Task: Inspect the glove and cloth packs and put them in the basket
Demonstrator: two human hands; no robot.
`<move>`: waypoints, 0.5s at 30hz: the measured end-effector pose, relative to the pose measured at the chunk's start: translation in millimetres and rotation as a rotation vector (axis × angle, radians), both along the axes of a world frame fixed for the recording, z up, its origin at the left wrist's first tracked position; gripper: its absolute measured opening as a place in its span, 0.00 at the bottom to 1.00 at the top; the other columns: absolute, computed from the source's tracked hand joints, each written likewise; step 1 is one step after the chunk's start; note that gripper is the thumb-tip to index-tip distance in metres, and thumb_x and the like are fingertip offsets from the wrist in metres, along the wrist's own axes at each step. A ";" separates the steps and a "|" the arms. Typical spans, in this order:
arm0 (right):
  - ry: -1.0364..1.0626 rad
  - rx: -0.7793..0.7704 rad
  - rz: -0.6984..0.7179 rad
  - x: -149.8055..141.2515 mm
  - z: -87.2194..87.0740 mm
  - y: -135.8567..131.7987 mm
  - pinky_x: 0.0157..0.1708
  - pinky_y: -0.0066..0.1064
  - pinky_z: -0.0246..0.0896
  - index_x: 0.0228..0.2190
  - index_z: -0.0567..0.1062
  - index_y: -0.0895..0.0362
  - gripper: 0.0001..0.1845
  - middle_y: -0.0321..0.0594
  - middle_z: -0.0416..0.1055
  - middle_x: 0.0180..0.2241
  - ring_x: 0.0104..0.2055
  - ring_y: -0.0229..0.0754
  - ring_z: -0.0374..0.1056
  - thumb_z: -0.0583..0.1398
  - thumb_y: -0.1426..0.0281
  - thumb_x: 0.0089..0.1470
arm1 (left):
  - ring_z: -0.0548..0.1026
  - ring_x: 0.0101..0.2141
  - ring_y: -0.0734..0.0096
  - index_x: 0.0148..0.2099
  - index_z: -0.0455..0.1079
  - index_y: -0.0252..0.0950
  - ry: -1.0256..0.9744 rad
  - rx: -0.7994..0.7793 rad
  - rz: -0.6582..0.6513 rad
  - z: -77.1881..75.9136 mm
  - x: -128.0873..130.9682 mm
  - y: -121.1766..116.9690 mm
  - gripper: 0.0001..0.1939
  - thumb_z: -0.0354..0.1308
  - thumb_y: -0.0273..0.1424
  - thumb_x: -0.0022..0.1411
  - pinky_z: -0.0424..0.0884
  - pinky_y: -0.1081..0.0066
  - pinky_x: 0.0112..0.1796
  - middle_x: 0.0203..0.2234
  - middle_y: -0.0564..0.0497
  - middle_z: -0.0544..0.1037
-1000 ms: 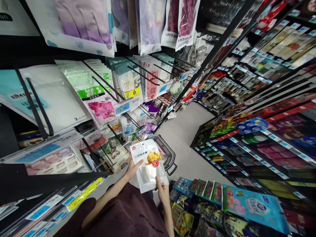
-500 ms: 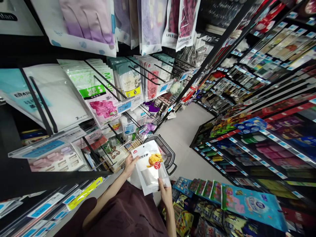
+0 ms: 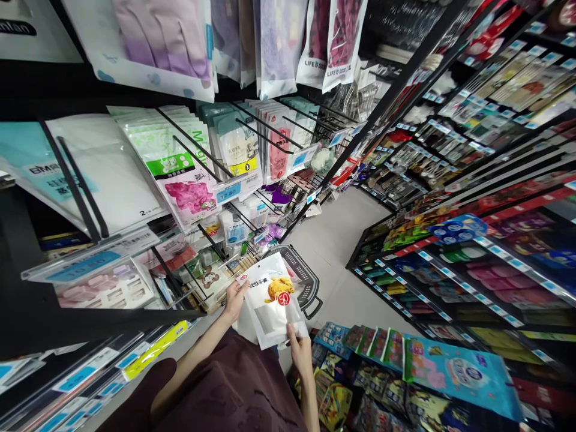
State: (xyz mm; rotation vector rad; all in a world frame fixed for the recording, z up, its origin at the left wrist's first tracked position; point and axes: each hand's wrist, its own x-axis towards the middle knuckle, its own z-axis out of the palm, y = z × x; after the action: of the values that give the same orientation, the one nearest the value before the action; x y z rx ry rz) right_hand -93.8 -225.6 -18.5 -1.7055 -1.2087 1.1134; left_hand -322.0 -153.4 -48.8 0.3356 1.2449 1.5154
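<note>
I hold a white plastic packet (image 3: 270, 303) with red print, a yellow food picture and a red "50" dot, flat in front of me. My left hand (image 3: 234, 298) grips its upper left corner, thumb on the front. My right hand (image 3: 299, 352) pinches its lower right edge. Below the packet on the floor lies a dark shopping basket (image 3: 302, 279), partly hidden by the packet.
At my left are hook racks with hanging glove packets (image 3: 180, 168) and blue price tags (image 3: 228, 192). At my right run dark shelves (image 3: 472, 240) full of goods. Snack bags (image 3: 382, 354) fill a low display by my right arm. A grey floor aisle (image 3: 342, 228) runs ahead.
My left hand slid from the packet's middle left edge up to its upper left corner. The packet shifted only slightly; my right hand keeps its hold.
</note>
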 end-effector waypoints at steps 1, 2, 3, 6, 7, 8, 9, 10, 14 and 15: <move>-0.007 -0.017 0.028 1.4 -2.4 -0.1 0.19 0.27 0.51 0.17 0.71 0.60 0.27 0.33 0.61 0.13 0.18 0.36 0.56 0.61 0.48 0.47 | 0.79 0.36 0.57 0.43 0.72 0.29 0.002 -0.013 0.005 0.1 -0.5 -0.2 0.29 0.69 0.45 0.45 0.75 0.65 0.35 0.38 0.40 0.81; -0.015 -0.032 0.051 2.8 -4.9 -0.1 0.20 0.27 0.50 0.17 0.71 0.60 0.28 0.34 0.61 0.14 0.18 0.36 0.56 0.60 0.48 0.48 | 0.79 0.34 0.58 0.42 0.72 0.30 0.006 -0.021 0.007 0.1 -1.0 -0.3 0.28 0.69 0.46 0.45 0.75 0.67 0.33 0.37 0.41 0.81; -0.024 -0.040 0.064 4.1 -7.3 -0.1 0.20 0.27 0.50 0.17 0.70 0.60 0.28 0.34 0.61 0.14 0.19 0.36 0.56 0.60 0.48 0.49 | 0.79 0.33 0.59 0.42 0.71 0.30 0.011 -0.026 0.009 0.0 -1.3 -0.4 0.28 0.69 0.47 0.46 0.75 0.68 0.32 0.36 0.42 0.81; -0.050 -0.044 0.079 7.5 -13.2 0.2 0.20 0.27 0.50 0.17 0.70 0.60 0.27 0.35 0.61 0.14 0.19 0.37 0.57 0.59 0.49 0.50 | 0.79 0.33 0.61 0.44 0.71 0.31 0.027 -0.032 0.009 -0.3 -1.6 0.0 0.30 0.68 0.47 0.46 0.74 0.69 0.30 0.34 0.44 0.81; -0.055 -0.045 0.087 8.3 -14.4 0.3 0.21 0.27 0.50 0.16 0.69 0.60 0.27 0.35 0.61 0.14 0.19 0.37 0.57 0.59 0.50 0.51 | 0.79 0.33 0.61 0.45 0.71 0.31 0.032 -0.036 0.007 -0.3 -1.4 0.3 0.31 0.68 0.48 0.45 0.74 0.70 0.30 0.34 0.44 0.81; -0.060 -0.048 0.093 8.8 -15.3 0.5 0.21 0.27 0.50 0.16 0.69 0.60 0.27 0.35 0.61 0.14 0.19 0.37 0.57 0.59 0.50 0.51 | 0.79 0.33 0.61 0.47 0.71 0.31 0.037 -0.040 0.005 -0.1 -1.1 0.6 0.32 0.68 0.48 0.45 0.74 0.70 0.31 0.33 0.44 0.81; -0.064 -0.050 0.095 9.2 -15.7 0.7 0.21 0.27 0.50 0.16 0.69 0.60 0.27 0.35 0.61 0.14 0.19 0.37 0.56 0.59 0.50 0.51 | 0.79 0.33 0.61 0.47 0.71 0.31 0.039 -0.042 0.004 0.2 -0.8 1.0 0.32 0.68 0.48 0.45 0.74 0.69 0.31 0.34 0.44 0.81; -0.066 -0.051 0.094 9.3 -15.7 0.9 0.21 0.27 0.50 0.16 0.69 0.60 0.27 0.35 0.61 0.14 0.19 0.37 0.56 0.59 0.50 0.51 | 0.79 0.34 0.61 0.48 0.71 0.31 0.040 -0.041 0.005 0.6 -0.5 1.4 0.33 0.68 0.48 0.45 0.73 0.69 0.31 0.34 0.44 0.81; -0.073 -0.048 0.079 8.4 -12.9 1.9 0.20 0.27 0.51 0.15 0.70 0.60 0.29 0.35 0.61 0.13 0.19 0.37 0.57 0.60 0.48 0.48 | 0.79 0.35 0.60 0.49 0.71 0.31 0.048 -0.029 0.006 3.0 0.1 2.5 0.33 0.68 0.49 0.46 0.73 0.70 0.32 0.37 0.42 0.81; -0.081 -0.048 0.079 8.0 -11.9 2.2 0.20 0.27 0.51 0.14 0.70 0.60 0.30 0.35 0.61 0.13 0.19 0.38 0.57 0.59 0.47 0.48 | 0.79 0.35 0.60 0.49 0.71 0.31 0.053 -0.028 0.004 3.4 0.0 2.6 0.34 0.68 0.49 0.46 0.73 0.70 0.32 0.37 0.42 0.81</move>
State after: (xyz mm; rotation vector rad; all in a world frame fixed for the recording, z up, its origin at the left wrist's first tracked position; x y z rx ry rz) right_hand -85.8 -223.4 -30.5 -1.7669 -1.3192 1.1387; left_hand -322.0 -150.7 -45.3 0.3574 1.3076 1.5000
